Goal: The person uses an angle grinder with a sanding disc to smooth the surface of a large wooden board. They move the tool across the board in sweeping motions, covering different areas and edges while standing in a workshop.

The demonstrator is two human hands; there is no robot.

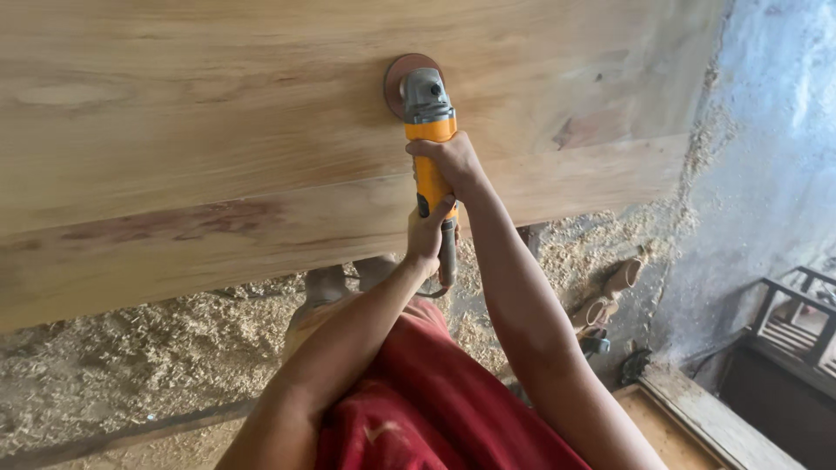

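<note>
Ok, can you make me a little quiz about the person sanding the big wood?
1. True or false: both hands hold the yellow sander.
2. Which hand is nearer the sanding disc? A) left hand B) right hand
3. What covers the floor under the wooden panel?

Key:
1. True: the right hand grips the body, the left hand the rear end.
2. B.
3. Wood shavings and sawdust.
</note>
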